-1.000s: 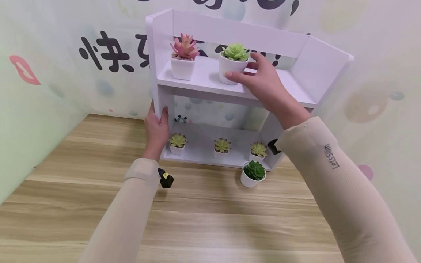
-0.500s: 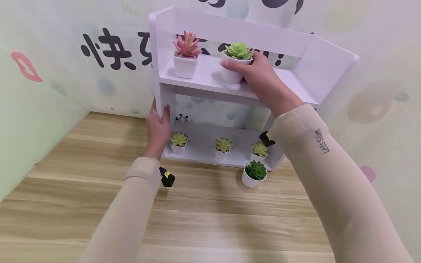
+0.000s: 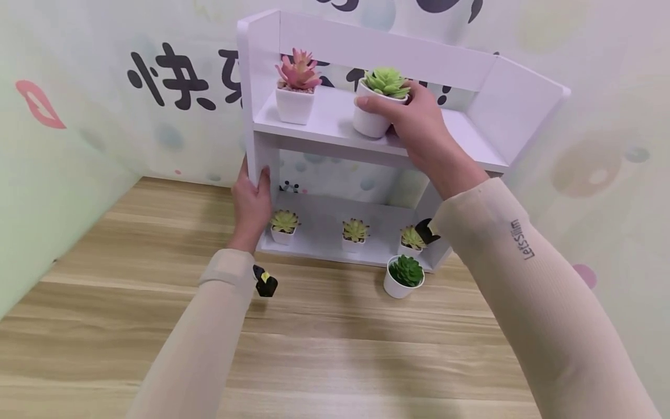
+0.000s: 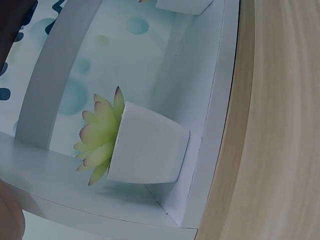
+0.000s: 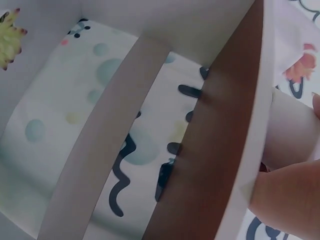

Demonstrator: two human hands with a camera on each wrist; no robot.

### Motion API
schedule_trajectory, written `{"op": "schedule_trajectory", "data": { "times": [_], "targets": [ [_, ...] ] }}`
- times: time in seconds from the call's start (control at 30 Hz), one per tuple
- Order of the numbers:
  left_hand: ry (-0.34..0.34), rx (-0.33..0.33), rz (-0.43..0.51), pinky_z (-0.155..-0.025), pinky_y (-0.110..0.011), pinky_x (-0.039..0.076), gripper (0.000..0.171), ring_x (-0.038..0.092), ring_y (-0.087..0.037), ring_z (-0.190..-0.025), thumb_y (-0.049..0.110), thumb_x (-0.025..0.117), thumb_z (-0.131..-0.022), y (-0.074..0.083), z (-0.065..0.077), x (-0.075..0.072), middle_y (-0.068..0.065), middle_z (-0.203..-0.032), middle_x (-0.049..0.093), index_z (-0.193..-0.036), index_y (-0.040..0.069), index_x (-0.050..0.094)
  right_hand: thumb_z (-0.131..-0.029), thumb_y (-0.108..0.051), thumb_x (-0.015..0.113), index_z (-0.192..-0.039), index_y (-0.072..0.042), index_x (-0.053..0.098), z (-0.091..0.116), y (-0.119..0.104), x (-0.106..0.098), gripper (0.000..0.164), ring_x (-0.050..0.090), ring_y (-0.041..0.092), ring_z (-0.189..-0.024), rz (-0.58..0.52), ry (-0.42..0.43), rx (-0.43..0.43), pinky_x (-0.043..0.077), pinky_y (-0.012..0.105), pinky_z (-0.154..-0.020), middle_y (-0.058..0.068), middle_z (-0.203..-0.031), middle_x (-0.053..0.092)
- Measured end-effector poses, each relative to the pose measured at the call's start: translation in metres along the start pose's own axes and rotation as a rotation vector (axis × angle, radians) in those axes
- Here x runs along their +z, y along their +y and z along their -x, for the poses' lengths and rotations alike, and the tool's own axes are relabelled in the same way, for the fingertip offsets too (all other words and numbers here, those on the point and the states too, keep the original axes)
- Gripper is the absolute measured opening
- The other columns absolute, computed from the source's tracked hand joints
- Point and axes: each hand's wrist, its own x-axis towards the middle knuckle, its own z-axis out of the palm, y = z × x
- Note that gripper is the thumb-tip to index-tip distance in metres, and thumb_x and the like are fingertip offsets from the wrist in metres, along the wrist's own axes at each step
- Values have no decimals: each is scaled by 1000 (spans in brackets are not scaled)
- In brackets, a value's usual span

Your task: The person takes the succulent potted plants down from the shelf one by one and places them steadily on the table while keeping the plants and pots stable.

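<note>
In the head view my right hand (image 3: 425, 131) grips a white round pot with a light green succulent (image 3: 386, 81), thumb across its front, on the upper board of a white two-tier shelf (image 3: 335, 137). The pot leans slightly. The right wrist view catches part of this pot (image 5: 290, 132) past the board's edge, with the hand (image 5: 287, 197) against it. My left hand (image 3: 250, 203) holds the shelf's left side panel (image 3: 250, 116), thumb on the inner side and the other fingers mostly hidden behind it. A pink succulent in a square white pot (image 3: 295, 105) stands left of the gripped pot.
Along the lower board stand small yellow-green succulents: left (image 3: 284, 224), middle (image 3: 355, 233) and right (image 3: 412, 238). A dark green succulent in a round white pot (image 3: 403, 276) sits on the wooden table (image 3: 314, 349) before the shelf's right end. Behind hangs a printed backdrop (image 3: 173, 139).
My right hand has closed its grip on the light green succulent's pot, which has shifted slightly right and now tilts. The left hand keeps its hold on the side panel.
</note>
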Motion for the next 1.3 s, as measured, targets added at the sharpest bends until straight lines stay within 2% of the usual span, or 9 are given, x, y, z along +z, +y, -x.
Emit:
{"op": "schedule_trajectory", "data": {
  "times": [0.2, 0.37, 0.53, 0.7, 0.9, 1.1, 1.3],
  "targets": [
    [-9, 2, -7, -113, -51, 47, 47, 56, -31, -133, 24, 49, -107, -1, -1, 0, -17, -144, 58, -150, 8, 42, -83, -28, 81, -138, -16, 51, 25, 2, -3, 64, 50, 13, -118, -38, -27, -82, 45, 32, -107, -1, -135, 52],
    [-7, 2, -5, -113, -51, 47, 47, 56, -31, -133, 24, 49, -107, 0, -1, -1, -17, -144, 58, -150, 7, 43, -83, -20, 81, -138, -13, 48, 46, 3, -3, 65, 49, 14, -120, -107, -29, -111, 42, 32, -111, 0, -135, 53],
    [-3, 9, 1, -113, -50, 48, 45, 57, -31, -133, 23, 49, -106, 0, -1, -1, -17, -143, 59, -149, 8, 44, -84, -19, 79, -136, -12, 50, 64, 15, -4, 61, 52, 15, -120, -102, -43, -155, 40, 34, -112, 1, -132, 55],
    [2, 14, -9, -112, -51, 48, 45, 57, -31, -132, 21, 49, -106, 1, -1, -1, -18, -143, 60, -149, 7, 45, -83, -21, 81, -137, -14, 49, 81, 41, 2, 63, 55, 14, -121, -66, -58, -122, 42, 34, -113, 1, -132, 57],
    [1, -1, -18, -112, -50, 48, 45, 57, -32, -132, 22, 50, -106, 1, 1, -1, -18, -142, 60, -148, 7, 45, -83, -19, 82, -139, -15, 49, 98, 75, 18, 64, 59, 15, -115, -64, -91, -89, 50, 29, -101, 2, -129, 59],
    [13, 12, -37, -111, -50, 49, 44, 58, -32, -132, 21, 50, -106, 1, 1, 0, -19, -140, 61, -147, 6, 46, -83, -17, 82, -145, -16, 44, 109, 98, 31, 73, 59, 18, -115, -62, -98, -70, 54, 24, -91, 3, -134, 55],
    [12, 4, -46, -111, -50, 49, 45, 58, -33, -132, 21, 50, -106, 3, 0, 0, -20, -141, 61, -148, 6, 45, -80, -16, 84, -144, -17, 45, 117, 119, 41, 75, 60, 19, -115, -64, -90, -22, 54, 23, -90, 4, -134, 56]
  ]
}}
